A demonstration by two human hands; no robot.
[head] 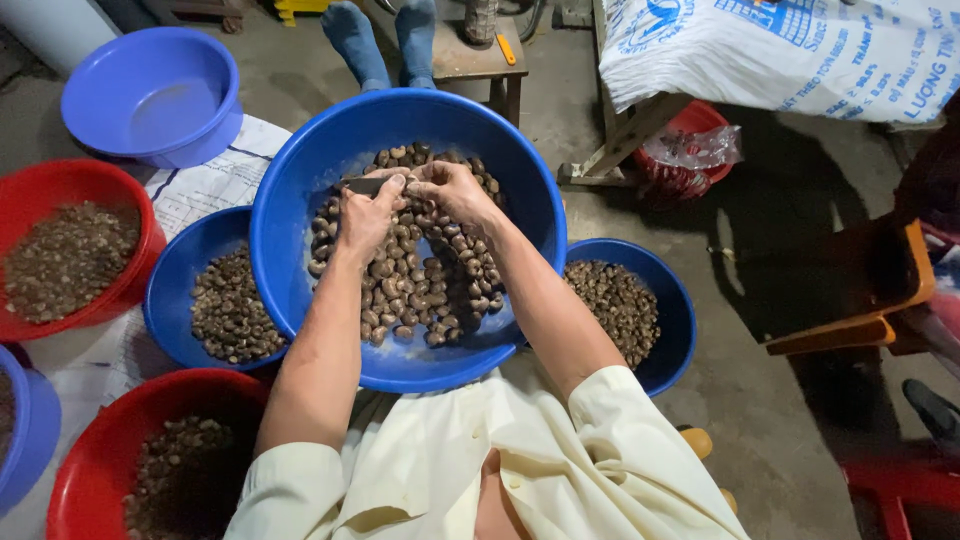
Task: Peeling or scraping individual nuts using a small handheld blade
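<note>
Two hands meet over the big blue basin (300,200) on the lap: left hand (366,215) grips a small dark blade (364,184), right hand (452,190) pinches one nut (408,181) against it, fingertips touching. Basin's approx half full of brown nuts (415,275), w/ smaller blue bowls of nuts at left (165,290) & right (670,300). Red basins (30,195) w/ nuts at far left, an empty blue bowl (150,95) beyond.
</note>
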